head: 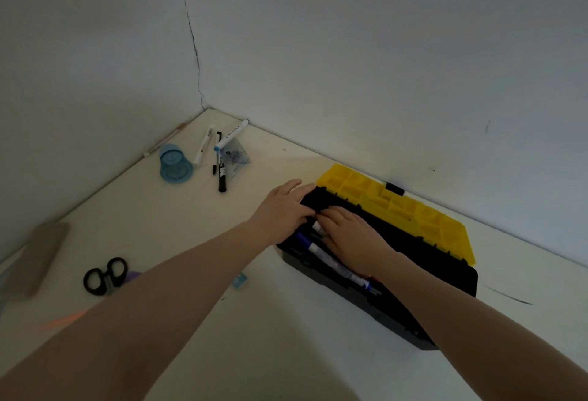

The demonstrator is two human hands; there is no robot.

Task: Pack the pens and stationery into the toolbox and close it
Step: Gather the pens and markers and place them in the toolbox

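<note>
Black toolbox [378,286] open on the pale worktop [197,241] at right, yellow compartmented lid [397,206] tipped back toward the far wall. Inside its near-left part, several pens [334,265] lying lengthwise, white and blue barrels showing. Left hand [283,206] laid over the box's far-left corner, fingers stretched fairly flat and together, gripping nothing visible. Right hand [350,235] palm-down inside the box on top of the pens, fingers curled loosely toward a white pen end; cannot tell whether closed around it. Far left on the worktop, near the corner of the walls: white markers [219,142] and a black marker [221,177] lying loose, resting partly on a clear plastic piece [237,158], with a blue round container [174,165] on its side just beside them. Near left: black-handled scissors [105,276], a blurred grey flat object [35,257] farther left, and a small blue item [239,281] just right of the left forearm.
</note>
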